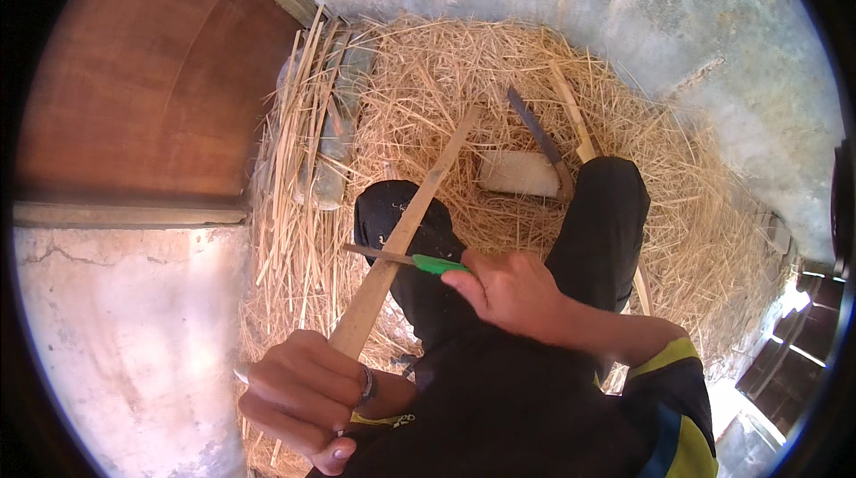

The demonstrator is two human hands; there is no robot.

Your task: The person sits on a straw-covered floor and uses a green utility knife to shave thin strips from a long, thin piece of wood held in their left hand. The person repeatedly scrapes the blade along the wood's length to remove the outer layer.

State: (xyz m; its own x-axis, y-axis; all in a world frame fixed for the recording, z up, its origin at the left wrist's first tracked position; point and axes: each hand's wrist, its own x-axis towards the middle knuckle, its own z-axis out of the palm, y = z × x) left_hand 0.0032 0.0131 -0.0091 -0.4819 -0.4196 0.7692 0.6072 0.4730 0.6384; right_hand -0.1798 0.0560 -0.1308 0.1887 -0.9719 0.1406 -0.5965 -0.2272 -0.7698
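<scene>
My left hand is wrapped round the near end of a long bamboo strip, which slants up and away over my left knee. In my right hand is a knife with a green handle, gripped in closed fingers. Its narrow blade lies across the strip at about the middle, pointing left. Pale shavings dot the dark trouser leg under the strip. Beyond my knees, a large dark-bladed knife rests with its brown handle against a pale block.
Shavings cover the floor thickly. A bundle of thin strips lies at the left, beside some greyish bottle-like objects. Another bamboo piece leans beyond my right knee. Plastered walls and a brown door panel enclose the space.
</scene>
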